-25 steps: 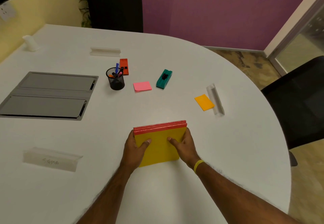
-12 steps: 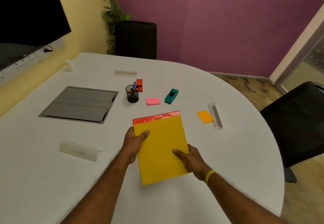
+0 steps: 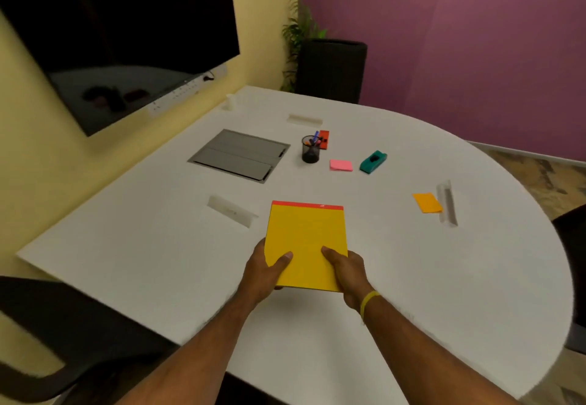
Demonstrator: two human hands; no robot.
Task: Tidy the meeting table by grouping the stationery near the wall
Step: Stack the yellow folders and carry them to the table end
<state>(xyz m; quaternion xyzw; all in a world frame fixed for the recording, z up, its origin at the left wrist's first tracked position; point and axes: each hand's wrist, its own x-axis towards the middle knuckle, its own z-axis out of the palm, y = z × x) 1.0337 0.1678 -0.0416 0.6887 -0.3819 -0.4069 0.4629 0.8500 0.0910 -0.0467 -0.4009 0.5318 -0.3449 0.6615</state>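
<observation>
I hold a yellow notepad [image 3: 306, 239] with a red top strip above the white table [image 3: 412, 277]. My left hand [image 3: 263, 270] grips its near left corner and my right hand [image 3: 345, 273] its near right corner, thumbs on top. Farther on stand a black pen cup [image 3: 310, 150] with pens, an orange-red item [image 3: 324, 139] behind it, a pink sticky pad [image 3: 341, 165], a teal eraser [image 3: 373, 161] and, to the right, an orange sticky pad [image 3: 427, 202]. The yellow wall [image 3: 95, 163] runs along the table's left side.
A grey cable hatch [image 3: 237, 154] is set into the table near the wall. Clear name holders lie at left [image 3: 231, 210], at the back [image 3: 304, 119] and at right [image 3: 447, 203]. A dark screen [image 3: 111, 33] hangs on the wall. Black chairs stand at the back [image 3: 331, 70] and near left [image 3: 63, 325].
The notepad has been lifted off the table and turned so its red strip points away. My view has swung left, toward the yellow wall and the screen.
</observation>
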